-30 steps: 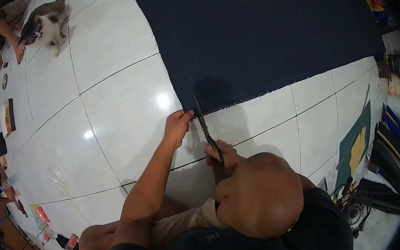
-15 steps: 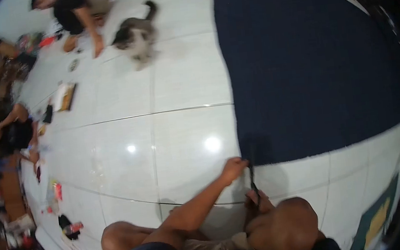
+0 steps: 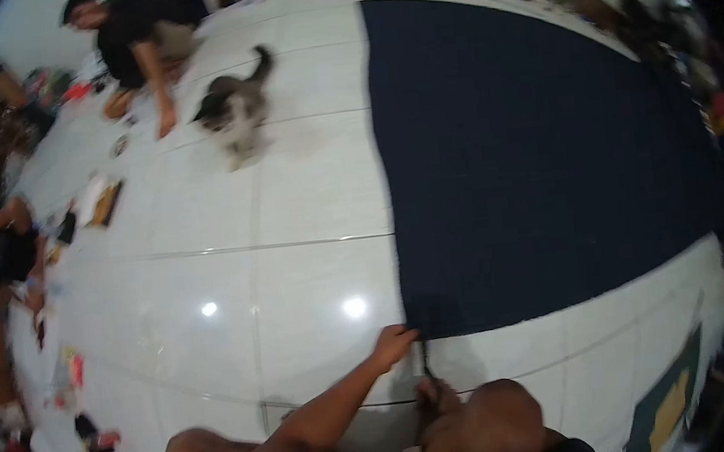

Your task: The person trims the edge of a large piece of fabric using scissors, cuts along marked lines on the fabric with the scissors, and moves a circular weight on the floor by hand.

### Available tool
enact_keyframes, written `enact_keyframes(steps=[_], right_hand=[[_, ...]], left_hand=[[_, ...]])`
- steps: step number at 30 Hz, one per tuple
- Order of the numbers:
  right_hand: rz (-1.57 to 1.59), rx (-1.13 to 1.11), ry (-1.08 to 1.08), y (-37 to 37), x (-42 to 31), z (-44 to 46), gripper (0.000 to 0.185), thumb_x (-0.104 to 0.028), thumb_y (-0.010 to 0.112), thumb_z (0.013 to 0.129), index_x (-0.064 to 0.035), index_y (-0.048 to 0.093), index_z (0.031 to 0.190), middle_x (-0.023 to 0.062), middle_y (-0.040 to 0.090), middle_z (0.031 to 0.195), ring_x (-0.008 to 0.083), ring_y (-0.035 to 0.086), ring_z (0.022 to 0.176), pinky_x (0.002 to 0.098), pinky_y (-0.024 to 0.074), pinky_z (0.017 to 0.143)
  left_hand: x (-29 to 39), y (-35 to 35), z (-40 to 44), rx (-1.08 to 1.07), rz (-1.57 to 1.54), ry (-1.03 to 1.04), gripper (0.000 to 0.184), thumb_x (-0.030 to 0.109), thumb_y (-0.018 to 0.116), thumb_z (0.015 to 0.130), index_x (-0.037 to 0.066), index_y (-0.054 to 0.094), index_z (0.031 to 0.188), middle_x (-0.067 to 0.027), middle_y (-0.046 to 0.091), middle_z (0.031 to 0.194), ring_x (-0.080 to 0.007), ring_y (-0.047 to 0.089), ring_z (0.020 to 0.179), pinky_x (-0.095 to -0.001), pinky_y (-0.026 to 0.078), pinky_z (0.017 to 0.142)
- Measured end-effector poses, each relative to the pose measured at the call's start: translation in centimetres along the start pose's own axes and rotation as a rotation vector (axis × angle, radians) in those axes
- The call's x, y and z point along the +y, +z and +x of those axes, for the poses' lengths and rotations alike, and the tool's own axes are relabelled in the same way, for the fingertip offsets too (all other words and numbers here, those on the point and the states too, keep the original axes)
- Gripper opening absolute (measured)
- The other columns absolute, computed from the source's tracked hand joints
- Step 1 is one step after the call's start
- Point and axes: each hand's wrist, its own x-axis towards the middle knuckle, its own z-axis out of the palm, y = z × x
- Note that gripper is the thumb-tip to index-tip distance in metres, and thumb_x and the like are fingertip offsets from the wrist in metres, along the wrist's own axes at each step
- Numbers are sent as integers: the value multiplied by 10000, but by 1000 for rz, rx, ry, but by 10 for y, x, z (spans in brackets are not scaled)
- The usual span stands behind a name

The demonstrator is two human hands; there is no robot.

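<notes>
A large dark navy cloth (image 3: 539, 146) lies spread flat on white floor tiles. At its near left corner is my left hand (image 3: 395, 346), its fingers pinched on the cloth's edge. Just below that corner, my right hand (image 3: 433, 392) is partly hidden beside my raised knee. It appears closed on the lower end of a narrow dark object (image 3: 427, 362), which reaches up to the corner. The object is too small and blurred to name.
A grey and white cat (image 3: 236, 116) stands on the tiles left of the cloth. Behind it a person in black (image 3: 128, 52) crouches, and another person (image 3: 6, 241) sits at the far left. Small items line the left side. A green and yellow flat item (image 3: 668, 406) lies at lower right.
The view has tilted up and shifted right, so the scene sits lower and further left. Both hands stay at the cloth's corner. The crouching person's head has come into fuller view.
</notes>
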Motion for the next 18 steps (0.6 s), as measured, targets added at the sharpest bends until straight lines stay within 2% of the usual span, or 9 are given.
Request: enact_keyframes(steps=[1, 3, 6, 8, 14, 16, 17, 18], right_hand=[[127, -12, 153, -14, -14, -3, 415, -478, 586, 905, -67, 561, 953, 47, 556, 718, 182, 552, 639, 325, 432, 579], [417, -57, 437, -36, -69, 0, 393, -461, 592, 903, -69, 573, 921, 39, 549, 716, 176, 540, 633, 319, 424, 572], [916, -205, 802, -47, -198, 29, 364, -436, 600, 901, -72, 591, 873, 28, 539, 713, 168, 521, 623, 311, 412, 560], [866, -169, 775, -58, -225, 31, 369, -442, 598, 901, -74, 592, 869, 27, 541, 714, 168, 520, 623, 312, 413, 561], [534, -124, 695, -58, -259, 38, 400, -479, 588, 897, -83, 599, 841, 22, 552, 725, 168, 516, 619, 315, 418, 567], [432, -136, 710, -53, -263, 40, 410, -491, 585, 896, -86, 601, 832, 20, 555, 728, 168, 514, 618, 316, 420, 569], [355, 44, 653, -39, -253, 33, 455, -542, 573, 884, -92, 606, 821, 11, 556, 687, 174, 527, 618, 337, 424, 581], [371, 12, 710, -35, -248, 28, 455, -542, 573, 884, -92, 606, 821, 11, 556, 687, 174, 527, 618, 337, 424, 581]], left_hand=[[-2, -4, 3, -29, -30, -17, 310, 285, 646, 854, -21, 694, 867, -30, 604, 683, -115, 519, 621, -307, 411, 568], [7, 2, -2, 19, -93, -13, 221, 247, 649, 865, 29, 677, 841, 32, 499, 577, -59, 386, 458, -247, 277, 414], [5, 4, 2, 13, -106, -30, 203, 222, 655, 860, 36, 648, 778, 39, 479, 562, -65, 381, 451, -252, 282, 417], [3, 3, 3, 14, -125, -65, 252, 243, 655, 857, 15, 659, 751, 18, 538, 620, -83, 431, 541, -276, 332, 496], [6, 4, 3, 35, -83, -68, 248, 238, 652, 853, 17, 655, 740, 14, 522, 590, -83, 418, 519, -278, 328, 493], [2, 3, 9, 60, 87, -38, 311, 299, 648, 833, -8, 673, 789, -24, 566, 626, -126, 499, 596, -316, 398, 560], [4, 4, 4, 71, 113, -31, 353, 331, 634, 839, -17, 674, 796, -41, 591, 650, -149, 520, 624, -334, 414, 585], [5, 3, 3, 71, 138, -29, 363, 339, 627, 846, -15, 671, 782, -53, 602, 666, -149, 521, 629, -330, 415, 590]])
